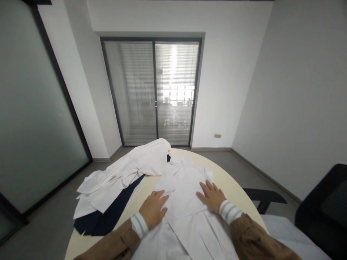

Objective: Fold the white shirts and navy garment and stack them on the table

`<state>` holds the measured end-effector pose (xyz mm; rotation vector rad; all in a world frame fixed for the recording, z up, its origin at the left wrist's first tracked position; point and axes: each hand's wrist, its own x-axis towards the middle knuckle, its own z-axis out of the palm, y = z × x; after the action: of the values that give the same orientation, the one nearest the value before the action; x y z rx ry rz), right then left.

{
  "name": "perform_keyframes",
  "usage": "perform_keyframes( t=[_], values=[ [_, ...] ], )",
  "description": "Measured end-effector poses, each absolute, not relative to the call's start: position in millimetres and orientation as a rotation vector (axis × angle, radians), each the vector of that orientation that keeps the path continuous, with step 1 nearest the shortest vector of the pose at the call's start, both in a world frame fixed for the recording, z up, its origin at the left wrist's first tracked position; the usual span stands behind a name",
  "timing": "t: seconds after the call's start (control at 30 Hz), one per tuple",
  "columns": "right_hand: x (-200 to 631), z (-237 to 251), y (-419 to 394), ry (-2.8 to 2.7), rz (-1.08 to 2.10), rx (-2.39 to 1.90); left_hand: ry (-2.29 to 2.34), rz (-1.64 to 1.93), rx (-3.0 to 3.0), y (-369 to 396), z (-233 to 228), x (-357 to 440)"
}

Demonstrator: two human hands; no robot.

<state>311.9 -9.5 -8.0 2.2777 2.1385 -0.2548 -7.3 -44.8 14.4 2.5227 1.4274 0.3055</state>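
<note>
White cloth fills the near part of the round cream table [238, 187]: a white garment [187, 202] lies spread flat there, its collar end pointing away from the person and its pleated lower part running toward the bottom edge of the view. The left hand [153, 211] rests palm down on the garment's left edge, fingers spread and flat, grasping nothing. The right hand [211, 195] lies palm down on the garment's right part, just below a small folded sleeve, its fingers likewise open and pressed to the cloth, holding nothing. Both wrists show striped grey-and-white cuffs under brown sleeves. To the left of the garment, a heap of white clothes [127, 171] sits crumpled on the table, overhanging its edge, with a dark navy cloth [108, 216] underneath it. To the right of the garment, off the table, stands a black chair [322, 213]. Beyond the garment, at the far wall, is a glass sliding door [154, 92] with blinds.
</note>
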Motion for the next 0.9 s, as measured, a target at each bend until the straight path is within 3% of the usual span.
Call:
perform_keyframes(
  t=[0.13, 0.3, 0.4, 0.5, 0.63, 0.77, 0.9],
  values=[
    [320, -26, -3, 2.182, -0.153, 2.245, 1.432, 0.575, 2.372, -17, 1, -14],
    [346, -27, 10, 2.297, -0.063, 2.193, 1.513, 1.116, 1.666, 32, -5, -53],
    [361, -27, 16, 2.335, -0.026, 2.173, 1.594, 1.125, 1.495, 48, -11, -76],
    [367, -24, 20, 2.332, 0.014, 2.181, 1.616, 1.138, 1.482, 47, -14, -79],
    [361, -12, 21, 2.411, 0.070, 2.115, 1.655, 1.246, 2.025, 38, 3, -56],
    [345, -3, 20, 2.572, -0.022, 2.001, 1.491, 0.972, 2.527, 53, 30, -28],
    [330, -7, 16, 2.542, -0.179, 1.993, 1.461, 0.481, 2.542, 88, 34, -9]
  ],
)
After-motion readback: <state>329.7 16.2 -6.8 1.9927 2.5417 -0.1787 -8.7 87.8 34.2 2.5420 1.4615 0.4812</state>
